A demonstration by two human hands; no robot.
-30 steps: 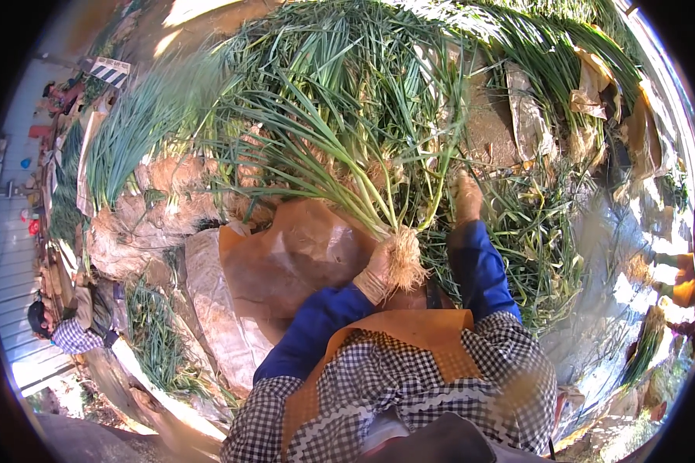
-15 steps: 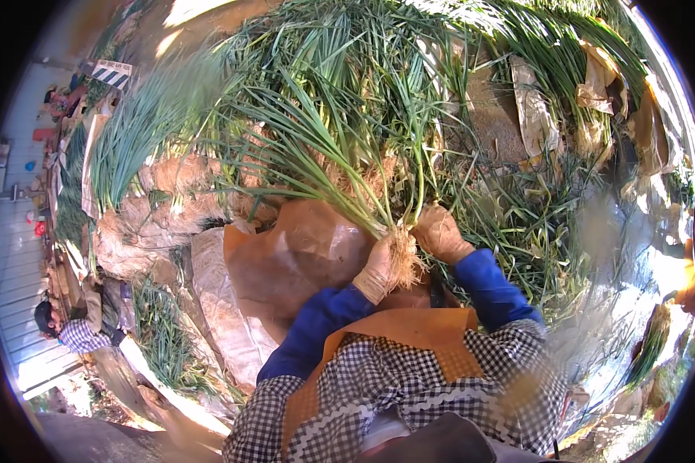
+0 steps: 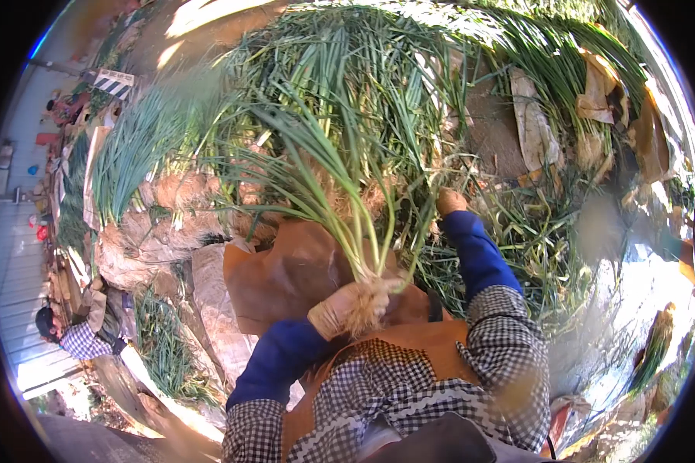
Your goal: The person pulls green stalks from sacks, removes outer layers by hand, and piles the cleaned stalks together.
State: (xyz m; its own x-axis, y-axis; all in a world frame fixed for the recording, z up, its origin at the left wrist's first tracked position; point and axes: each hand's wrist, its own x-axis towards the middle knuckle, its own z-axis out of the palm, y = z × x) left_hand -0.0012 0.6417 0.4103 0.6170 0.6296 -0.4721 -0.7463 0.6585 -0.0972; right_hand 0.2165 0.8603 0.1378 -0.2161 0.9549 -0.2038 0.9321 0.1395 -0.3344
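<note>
My left hand [image 3: 335,311], in a pale glove, is closed around the base of a small bunch of green onions [image 3: 355,231] just above my lap. Pale, stringy roots [image 3: 367,309] hang below its fingers, and the long green leaves fan out forward and to the left. My right hand [image 3: 450,202] is stretched forward to the right of the bunch, beside loose green leaves. It looks curled closed, but its fingertips are hidden, so what it may hold cannot be made out.
A big heap of green onions [image 3: 347,85] lies ahead. Rooted bundles [image 3: 181,191] are at the left, and stripped leaves [image 3: 544,231] litter the right. A brown sheet [image 3: 278,278] covers my lap area. Another person [image 3: 81,332] is at the far left.
My left hand has drawn the bunch back toward me and slightly left. My right hand has left the bunch's base and moved forward, to the loose leaves.
</note>
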